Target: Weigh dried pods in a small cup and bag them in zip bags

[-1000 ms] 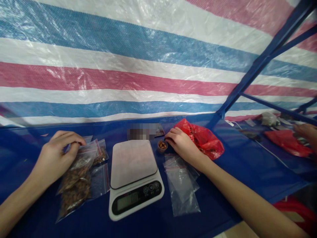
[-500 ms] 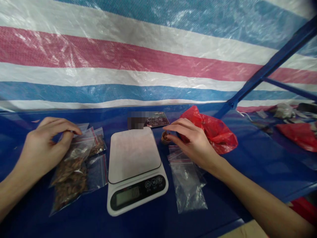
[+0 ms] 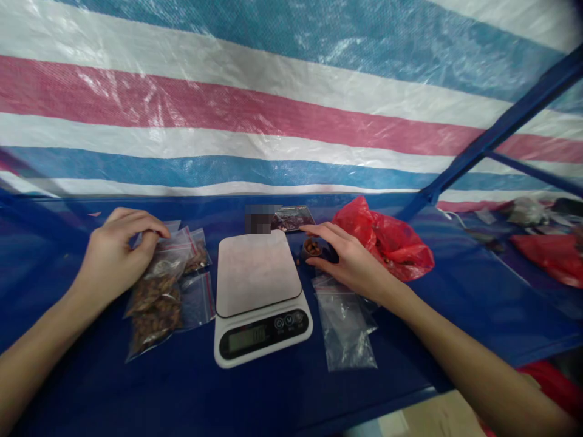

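Note:
My left hand point(image 3: 121, 252) is closed, thumb and forefinger pinched at the top edge of a clear zip bag point(image 3: 157, 303) filled with brown, chip-like pieces. Under and beside it lie more zip bags, one holding similar pieces point(image 3: 198, 258). To the right, my right hand point(image 3: 348, 258) has its thumb and fingers apart on either side of a small round cup point(image 3: 313, 249) of brown pieces; whether they touch it I cannot tell. Between my hands stands a white kitchen scale point(image 3: 259, 276) with a bare platform. Flat, unfilled zip bags point(image 3: 346, 328) lie below my right hand.
A crumpled red plastic bag point(image 3: 392, 243) sits behind my right hand. Behind the scale lies a dark printed packet point(image 3: 295, 218), partly blurred out. A striped tarp point(image 3: 228, 103) closes off the back, and a blue metal bar point(image 3: 469, 145) slants at the right.
My right thumb and fingers have spread apart, and the brown pieces in the cup show more clearly. The view has shifted slightly; my left hand stays at the filled bag.

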`<action>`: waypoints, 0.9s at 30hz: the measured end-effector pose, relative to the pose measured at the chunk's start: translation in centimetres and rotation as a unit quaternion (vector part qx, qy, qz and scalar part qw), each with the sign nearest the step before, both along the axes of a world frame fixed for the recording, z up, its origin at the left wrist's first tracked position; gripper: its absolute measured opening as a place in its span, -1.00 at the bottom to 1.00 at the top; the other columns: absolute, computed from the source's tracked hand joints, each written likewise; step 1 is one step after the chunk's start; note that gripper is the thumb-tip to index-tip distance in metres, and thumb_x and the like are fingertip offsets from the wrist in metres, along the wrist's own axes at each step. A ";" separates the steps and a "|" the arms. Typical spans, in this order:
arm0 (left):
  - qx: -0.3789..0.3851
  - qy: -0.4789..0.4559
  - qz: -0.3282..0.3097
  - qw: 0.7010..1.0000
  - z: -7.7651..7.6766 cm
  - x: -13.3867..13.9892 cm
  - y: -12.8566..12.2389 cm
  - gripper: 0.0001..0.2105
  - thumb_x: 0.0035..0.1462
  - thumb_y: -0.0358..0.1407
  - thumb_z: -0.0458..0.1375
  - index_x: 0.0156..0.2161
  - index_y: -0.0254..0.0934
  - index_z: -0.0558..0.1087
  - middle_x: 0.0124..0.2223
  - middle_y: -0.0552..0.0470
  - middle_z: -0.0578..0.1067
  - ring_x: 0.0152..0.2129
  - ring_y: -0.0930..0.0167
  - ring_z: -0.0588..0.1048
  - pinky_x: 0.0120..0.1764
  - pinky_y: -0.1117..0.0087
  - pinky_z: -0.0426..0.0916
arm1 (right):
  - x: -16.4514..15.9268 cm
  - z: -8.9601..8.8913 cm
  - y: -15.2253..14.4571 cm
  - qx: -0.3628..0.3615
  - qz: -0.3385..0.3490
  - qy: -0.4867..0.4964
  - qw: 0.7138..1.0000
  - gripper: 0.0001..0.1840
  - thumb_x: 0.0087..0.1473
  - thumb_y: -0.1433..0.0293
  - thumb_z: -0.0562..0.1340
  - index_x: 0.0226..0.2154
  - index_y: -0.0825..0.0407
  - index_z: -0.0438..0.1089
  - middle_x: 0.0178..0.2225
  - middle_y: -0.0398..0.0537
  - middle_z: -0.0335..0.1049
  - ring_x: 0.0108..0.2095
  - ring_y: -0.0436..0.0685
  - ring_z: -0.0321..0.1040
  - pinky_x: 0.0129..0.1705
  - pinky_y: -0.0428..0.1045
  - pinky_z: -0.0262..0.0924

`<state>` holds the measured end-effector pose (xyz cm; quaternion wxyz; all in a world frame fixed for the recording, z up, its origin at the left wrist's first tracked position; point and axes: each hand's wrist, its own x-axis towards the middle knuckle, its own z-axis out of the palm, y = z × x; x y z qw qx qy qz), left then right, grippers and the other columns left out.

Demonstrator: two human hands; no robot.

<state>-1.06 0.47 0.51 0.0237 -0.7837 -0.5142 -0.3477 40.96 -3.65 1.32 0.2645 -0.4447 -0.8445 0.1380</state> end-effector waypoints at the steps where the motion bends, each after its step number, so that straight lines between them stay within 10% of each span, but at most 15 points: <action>1: -0.001 -0.002 0.001 1.000 0.0 0.0 0.0 -0.77 0.18 -0.30 0.03 -0.41 -0.17 0.52 -0.35 -0.01 0.59 -0.27 0.22 0.48 -0.08 0.16 0.35 | 0.0 -0.1 0.1 0.004 0.003 0.001 1.000 -0.39 0.26 0.39 0.35 0.30 -0.15 0.28 0.15 0.06 0.42 0.16 0.30 0.40 0.24 0.28 0.32; 14: -0.010 -0.031 -0.001 0.999 0.4 0.3 -0.2 -0.83 0.10 -0.34 0.07 -0.43 -0.10 0.50 -0.35 0.00 0.60 -0.26 0.19 0.49 -0.08 0.13 0.38 | -1.4 -0.4 -0.1 0.043 0.044 -0.045 0.997 -0.88 0.30 0.45 0.29 -0.23 -0.02 0.58 0.08 0.11 0.43 0.12 0.29 0.33 0.14 0.23 0.30; 27: -0.003 -0.014 0.000 1.000 0.2 0.0 0.1 -0.76 0.17 -0.31 0.02 -0.42 -0.20 0.52 -0.36 -0.01 0.60 -0.27 0.26 0.48 -0.07 0.23 0.34 | 1.4 1.7 0.2 0.142 -0.021 0.022 0.989 -0.92 0.31 0.37 0.31 -0.21 -0.08 0.57 0.01 0.06 0.47 0.04 0.27 0.41 0.13 0.27 0.29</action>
